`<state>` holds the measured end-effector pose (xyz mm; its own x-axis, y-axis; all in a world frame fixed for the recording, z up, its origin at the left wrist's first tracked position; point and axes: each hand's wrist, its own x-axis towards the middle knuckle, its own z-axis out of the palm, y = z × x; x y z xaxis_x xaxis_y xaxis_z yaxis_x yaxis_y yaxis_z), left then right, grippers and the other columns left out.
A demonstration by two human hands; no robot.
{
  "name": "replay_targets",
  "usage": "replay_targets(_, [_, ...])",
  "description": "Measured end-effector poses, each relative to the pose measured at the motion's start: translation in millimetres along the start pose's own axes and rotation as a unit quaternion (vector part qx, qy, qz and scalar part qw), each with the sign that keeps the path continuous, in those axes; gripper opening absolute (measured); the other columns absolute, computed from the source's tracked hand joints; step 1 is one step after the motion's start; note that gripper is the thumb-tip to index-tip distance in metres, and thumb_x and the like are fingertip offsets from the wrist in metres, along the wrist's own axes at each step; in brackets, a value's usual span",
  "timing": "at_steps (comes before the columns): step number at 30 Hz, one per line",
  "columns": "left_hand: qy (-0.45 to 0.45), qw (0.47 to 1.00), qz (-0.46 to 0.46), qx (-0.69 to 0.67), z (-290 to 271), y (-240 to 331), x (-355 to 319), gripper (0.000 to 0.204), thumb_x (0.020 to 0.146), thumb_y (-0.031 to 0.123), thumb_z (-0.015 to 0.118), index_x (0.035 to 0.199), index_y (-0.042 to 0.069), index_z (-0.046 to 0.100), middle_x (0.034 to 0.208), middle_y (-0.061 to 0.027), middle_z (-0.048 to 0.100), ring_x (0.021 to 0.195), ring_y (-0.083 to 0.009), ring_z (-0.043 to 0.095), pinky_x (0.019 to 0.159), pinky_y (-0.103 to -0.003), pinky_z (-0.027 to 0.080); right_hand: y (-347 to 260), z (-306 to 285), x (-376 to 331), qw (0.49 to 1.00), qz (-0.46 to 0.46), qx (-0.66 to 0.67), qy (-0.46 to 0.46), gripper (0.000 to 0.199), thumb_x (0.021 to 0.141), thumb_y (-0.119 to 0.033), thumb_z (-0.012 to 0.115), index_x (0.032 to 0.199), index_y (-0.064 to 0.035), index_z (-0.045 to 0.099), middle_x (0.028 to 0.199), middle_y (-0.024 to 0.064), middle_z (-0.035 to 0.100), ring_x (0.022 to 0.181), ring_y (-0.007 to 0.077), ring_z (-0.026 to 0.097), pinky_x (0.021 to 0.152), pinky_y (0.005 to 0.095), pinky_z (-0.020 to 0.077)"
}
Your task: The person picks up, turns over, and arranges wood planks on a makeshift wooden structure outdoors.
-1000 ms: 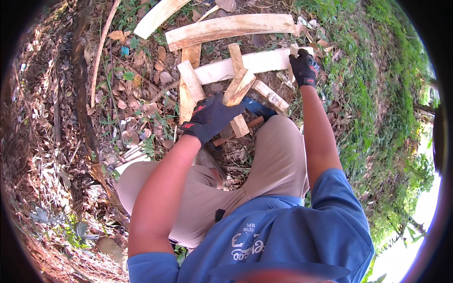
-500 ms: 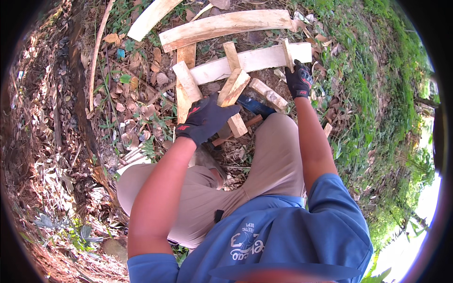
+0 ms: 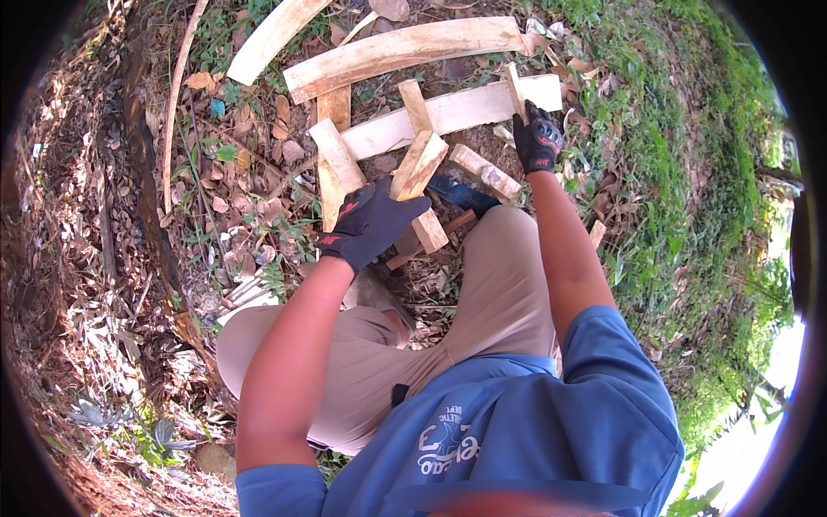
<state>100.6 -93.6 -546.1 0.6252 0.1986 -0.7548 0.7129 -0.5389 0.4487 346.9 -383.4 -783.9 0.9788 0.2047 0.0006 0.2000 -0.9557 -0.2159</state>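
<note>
Both hands wear black gloves with red marks. My left hand (image 3: 369,222) is closed round the lower end of a short wooden block (image 3: 420,159), its thumb lying below the block. Beside its fingers, another short wood piece (image 3: 336,155) leans over an upright board (image 3: 332,194). My right hand (image 3: 538,140) grips a thin wooden stick (image 3: 516,90) against the right part of a pale, curved plank (image 3: 465,108). A third short piece (image 3: 415,105) rests across that plank's middle. Below my left thumb, one more block end (image 3: 430,233) shows.
A longer curved plank (image 3: 401,53) lies beyond, with another (image 3: 276,39) at the far left. A loose block (image 3: 487,172) sits near my right knee, next to a dark blue flat thing (image 3: 461,195). Dry leaves (image 3: 250,164) cover the left ground; grass (image 3: 663,172) grows right.
The whole view has shifted slightly, moving the planks a little left in it. Both hands keep their holds, and the wood pieces stay in the same arrangement.
</note>
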Motion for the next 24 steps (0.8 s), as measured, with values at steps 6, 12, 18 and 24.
replay_targets(6, [0.007,1.0,-0.005,0.005,4,-3,1,0.103,0.092,0.076,0.074,0.16,-0.001,0.062,0.143,-0.0299,0.074,0.137,-0.0424,0.071,0.116,-0.05,0.055,2,-2,1,1.0,-0.013,-0.009,-0.002,0.06,0.106,-0.052,0.073,0.153,-0.014,0.074,0.148,0.0182,0.077,0.138,0.041,0.07,0.119,0.0541,0.0544])
replay_targets(12, [0.001,1.0,0.003,0.002,4,-7,0,0.102,0.092,0.076,0.074,0.157,-0.003,0.064,0.145,-0.03,0.074,0.138,-0.0433,0.071,0.117,-0.05,0.054,1,-25,-3,0.999,0.014,0.019,-0.029,0.091,0.096,-0.062,0.083,0.167,-0.0096,0.06,0.16,0.0213,0.069,0.146,0.042,0.065,0.124,0.0526,0.0514])
replay_targets(18, [0.023,1.0,0.017,0.002,4,-9,-6,0.09,0.094,0.07,0.075,0.151,0.0,0.069,0.139,-0.0298,0.077,0.134,-0.0469,0.072,0.116,-0.05,0.056,5,-62,-34,0.995,0.042,0.091,0.006,0.103,0.094,-0.066,0.084,0.169,-0.0022,0.054,0.166,0.0242,0.064,0.153,0.0432,0.06,0.129,0.0519,0.0468])
replay_targets(24, [0.07,0.984,-0.001,0.164,12,-24,-9,0.059,0.096,0.047,0.075,0.138,0.006,0.075,0.134,-0.0234,0.081,0.125,-0.0433,0.078,0.106,-0.053,0.062,-7,-75,-84,0.95,-0.077,0.056,-0.298,0.092,0.097,-0.068,0.079,0.16,-0.0027,0.063,0.152,0.0265,0.072,0.141,0.0447,0.07,0.119,0.0532,0.0553])
